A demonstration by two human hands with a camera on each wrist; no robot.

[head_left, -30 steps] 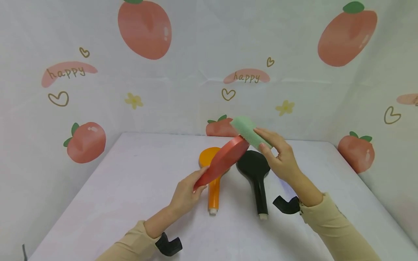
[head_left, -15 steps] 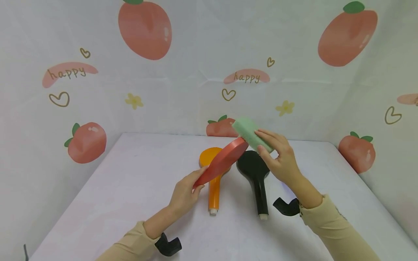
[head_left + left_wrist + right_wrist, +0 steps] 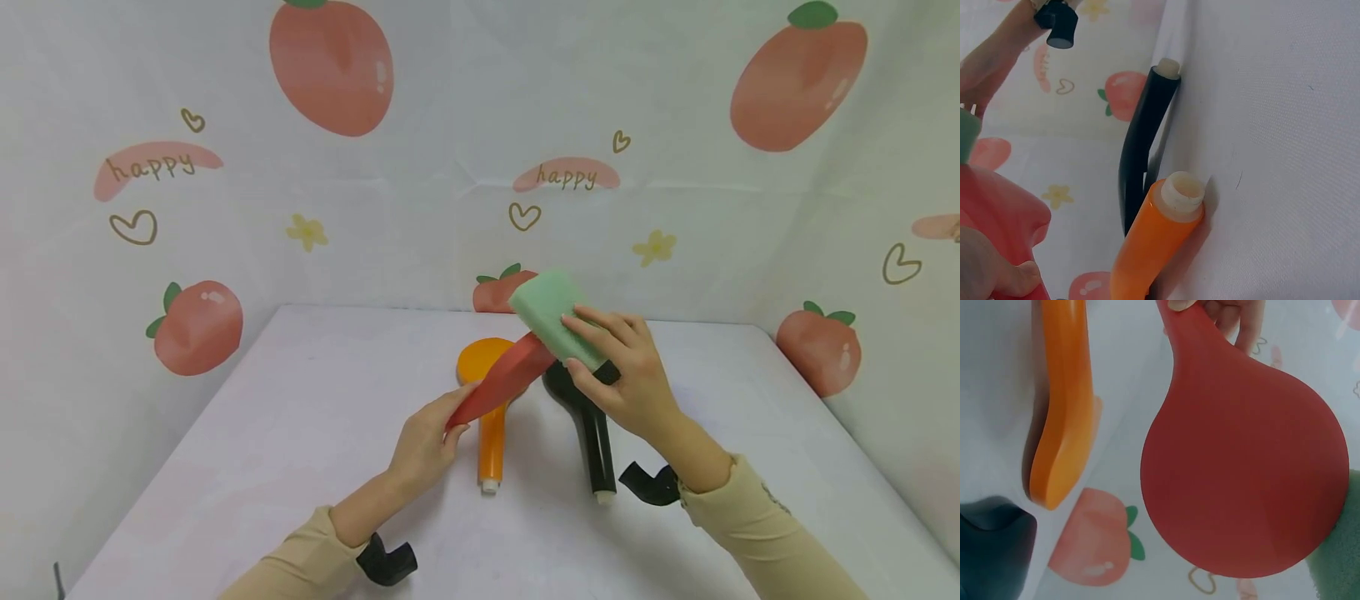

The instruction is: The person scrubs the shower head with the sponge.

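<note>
My left hand grips the handle of a red shower head, held up off the table and tilted, its round head toward the right. In my right hand is a light green sponge with a fuzzy surface, fingers on top and thumb below. The sponge lies against the rim of the red head, covering its far end in the head view. Behind and below lie an orange shower head and a black shower head, handles toward me, each with a pale threaded end.
A white table carries these things. Behind it hangs a white cloth backdrop printed with fruit, hearts and flowers. Black curved pieces sit at both wrists.
My right hand has moved left and slightly down, bringing the sponge further over the red shower head and turning its broad side into view. My left hand stays nearly still.
</note>
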